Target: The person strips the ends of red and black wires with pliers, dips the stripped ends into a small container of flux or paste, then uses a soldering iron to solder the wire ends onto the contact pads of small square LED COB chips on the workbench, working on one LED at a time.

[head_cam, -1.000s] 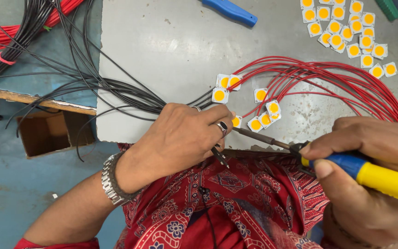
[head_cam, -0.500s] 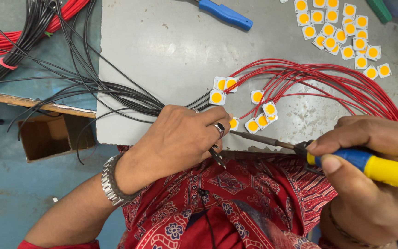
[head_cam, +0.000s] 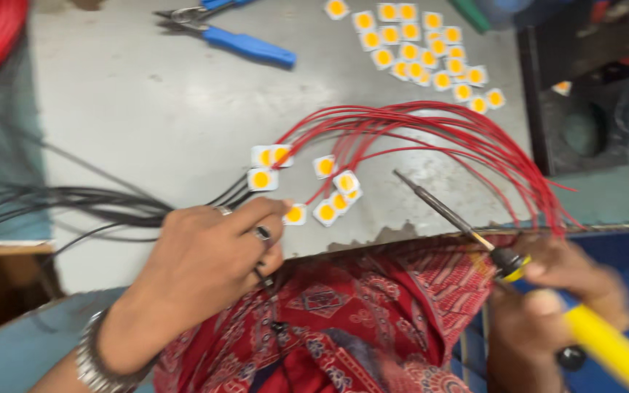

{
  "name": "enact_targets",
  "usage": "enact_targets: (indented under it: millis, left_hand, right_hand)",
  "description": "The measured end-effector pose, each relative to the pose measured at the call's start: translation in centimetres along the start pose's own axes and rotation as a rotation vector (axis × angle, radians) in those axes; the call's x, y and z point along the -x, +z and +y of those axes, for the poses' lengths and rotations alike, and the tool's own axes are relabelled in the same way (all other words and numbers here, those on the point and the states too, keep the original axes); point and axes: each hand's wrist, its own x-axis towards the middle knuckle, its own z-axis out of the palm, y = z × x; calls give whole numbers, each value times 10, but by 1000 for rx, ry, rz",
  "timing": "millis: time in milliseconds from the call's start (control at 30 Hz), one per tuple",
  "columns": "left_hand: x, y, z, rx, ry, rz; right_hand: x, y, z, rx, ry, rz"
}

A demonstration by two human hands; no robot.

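1. Left hand [head_cam: 209, 266] lying at the near edge of the desk [head_cam: 147, 116], grip closed down on the bunch of black wires [head_cam: 60, 204], index fingertip pressing a small white chip with a yellow centre [head_cam: 295, 214].
2. Right hand [head_cam: 555, 306] at 4 o'clock from the left, grip clamped around the yellow handle of a soldering iron [head_cam: 467, 225]; thin metal tip raised and pointing toward 10 o'clock, ending just beside the cluster of wired chips [head_cam: 333, 193], not touching any of them.
3. Wired chips spread in a loose group at 1 o'clock from the left hand, each joined to a wire.
4. Red wires [head_cam: 438, 127] arching from those chips up and over toward 3 o'clock, then dropping off the desk edge just above the right hand, crossing behind the iron's shaft.
5. Black wires running off toward 9 o'clock across the desk.
6. Loose chips [head_cam: 424, 51] scattered at 1 o'clock, well apart from the hands.
7. Blue-handled pliers [head_cam: 227, 33] lying at 12 o'clock, far side of the desk.
8. Red patterned cloth [head_cam: 373, 306] on the lap between both hands.
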Motion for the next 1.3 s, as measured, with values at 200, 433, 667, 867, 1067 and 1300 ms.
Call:
enact_targets:
  millis: [200, 433, 667, 867, 1067, 1300]
  left_hand:
    - [-1, 6, 1, -95, 0, 16]
    - [-4, 3, 7, -76, -54, -23]
    - [-4, 5, 5, -86, -34, 8]
    - [-3, 5, 1, -47, -10, 21]
    - [-2, 5, 1, -27, -38, 20]
    - [-1, 6, -1, -47, -11, 25]
  right_hand:
    - [89, -22, 39, 326, -271, -38]
    - [113, -29, 46, 357, -255, -164]
    - [111, -23, 45, 369, -233, -157]
    - [112, -25, 46, 355, -236, -182]
    - [113, -23, 45, 353, -217, -201]
    - [115, -22, 46, 374, -263, -115]
